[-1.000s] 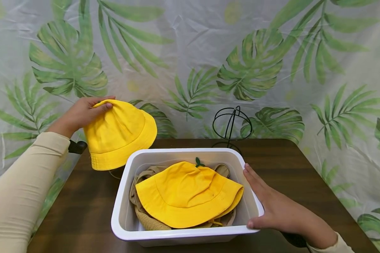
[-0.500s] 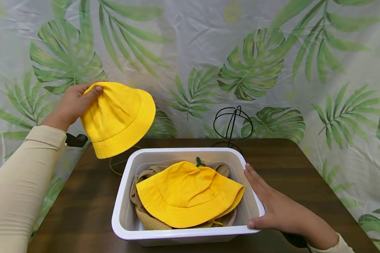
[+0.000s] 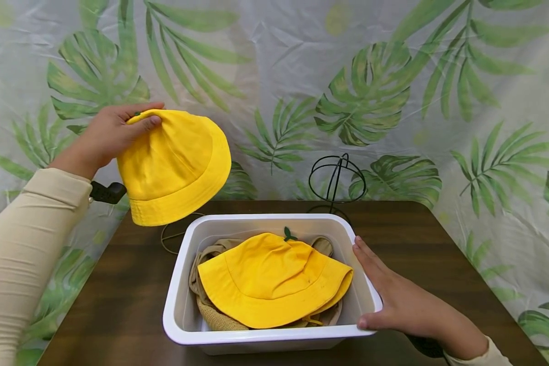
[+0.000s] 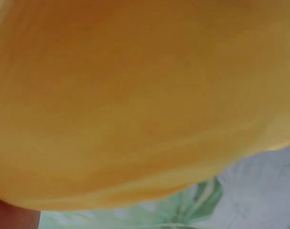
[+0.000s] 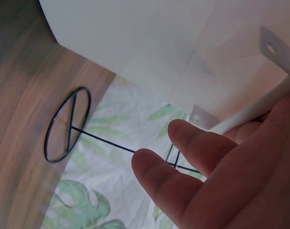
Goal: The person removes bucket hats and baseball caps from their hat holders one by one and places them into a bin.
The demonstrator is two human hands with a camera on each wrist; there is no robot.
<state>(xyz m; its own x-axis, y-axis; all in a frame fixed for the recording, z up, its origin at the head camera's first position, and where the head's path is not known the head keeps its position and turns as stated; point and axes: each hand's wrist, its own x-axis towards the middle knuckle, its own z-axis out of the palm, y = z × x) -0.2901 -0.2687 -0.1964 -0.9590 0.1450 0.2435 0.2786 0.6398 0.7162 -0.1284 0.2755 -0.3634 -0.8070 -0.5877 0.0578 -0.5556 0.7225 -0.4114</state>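
Observation:
In the head view, my left hand [image 3: 105, 134] pinches a yellow bucket hat [image 3: 174, 162] by the top of its crown, thumb on the near side. The hat hangs tilted above the table's left side, its brim toward the right; its yellow cloth [image 4: 145, 105] fills most of the left wrist view. My right hand [image 3: 407, 300] rests at the front right corner of a white plastic bin [image 3: 176, 305], fingers fairly straight along the side and thumb at the front rim. Inside the bin, a second yellow hat [image 3: 274, 274] with a green leaf sprout lies over beige items [image 3: 219, 315].
A black wire stand [image 3: 331, 185] stands behind the bin at the back of the dark wooden table [image 3: 421, 244]. Below the raised hat, a thin brass-coloured wire ring [image 3: 163, 241] partly shows beside the bin. A leaf-print curtain [image 3: 274, 76] hangs behind the table.
My left hand has raised the hat higher, uncovering more of the wire ring behind the bin's left side. The right hand, the bin and its contents stay nearly still.

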